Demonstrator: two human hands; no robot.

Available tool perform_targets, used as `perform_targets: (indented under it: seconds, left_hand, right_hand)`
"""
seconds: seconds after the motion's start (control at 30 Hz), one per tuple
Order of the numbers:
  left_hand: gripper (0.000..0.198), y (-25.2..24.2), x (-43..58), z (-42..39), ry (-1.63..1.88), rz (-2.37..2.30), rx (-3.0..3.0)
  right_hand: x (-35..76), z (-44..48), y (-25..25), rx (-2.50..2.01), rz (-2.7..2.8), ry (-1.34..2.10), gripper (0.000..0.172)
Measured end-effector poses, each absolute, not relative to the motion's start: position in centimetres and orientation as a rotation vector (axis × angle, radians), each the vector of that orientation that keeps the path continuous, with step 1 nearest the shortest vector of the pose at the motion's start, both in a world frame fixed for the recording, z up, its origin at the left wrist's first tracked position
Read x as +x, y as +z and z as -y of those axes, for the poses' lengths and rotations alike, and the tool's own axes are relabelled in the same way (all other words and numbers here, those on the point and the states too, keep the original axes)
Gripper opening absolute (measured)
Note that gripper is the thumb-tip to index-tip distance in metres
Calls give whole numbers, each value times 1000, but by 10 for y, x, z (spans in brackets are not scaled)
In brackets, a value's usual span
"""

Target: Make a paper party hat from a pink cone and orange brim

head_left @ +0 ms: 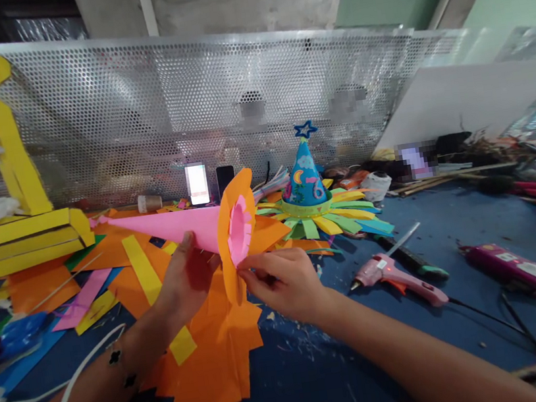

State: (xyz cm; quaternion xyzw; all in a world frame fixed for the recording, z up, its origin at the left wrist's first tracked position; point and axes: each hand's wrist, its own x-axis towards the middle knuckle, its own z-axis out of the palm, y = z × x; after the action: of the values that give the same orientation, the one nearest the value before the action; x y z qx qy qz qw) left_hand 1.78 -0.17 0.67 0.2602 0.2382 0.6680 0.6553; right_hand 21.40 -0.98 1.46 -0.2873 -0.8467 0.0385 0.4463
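Observation:
A pink paper cone hat (171, 224) lies sideways in the air, its tip toward the left and its wide end facing right. Around that end sits an orange paper brim (229, 260), and notched pink tabs show inside the opening. My left hand (183, 273) is wrapped round the cone from below, just behind the brim. With thumb and forefinger together, my right hand (284, 282) pinches at the lower edge of the opening, where the pink tabs meet the brim. Sheets of orange paper (212, 368) are spread beneath both hands.
A blue cone hat (305, 179) with a fringed brim stands behind. On the right lie a pink glue gun (399, 279), a cutter (419, 263) and a purple case (517, 269). A yellow cardboard crane shape (24, 242) stands left, a white cable (74, 381) in front. Two phones lean behind.

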Motion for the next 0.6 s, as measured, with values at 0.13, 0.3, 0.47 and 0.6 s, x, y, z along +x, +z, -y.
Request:
perform_targets:
  seconds: [0.13, 0.3, 0.47, 0.6]
  left_hand:
    - [40, 5, 20, 3, 1540, -512, 632]
    - [37, 4, 21, 2, 1545, -482, 640]
    - [30, 3, 15, -4, 1541, -566, 567]
    - [27, 5, 15, -3, 1498, -598, 516]
  right_hand:
    - [213, 11, 15, -703, 2090, 72, 14]
    - [210, 13, 14, -683, 2100, 113, 10]
    - [212, 15, 16, -597, 2075, 201, 9]
    - [216, 14, 20, -608, 2033, 234, 19]
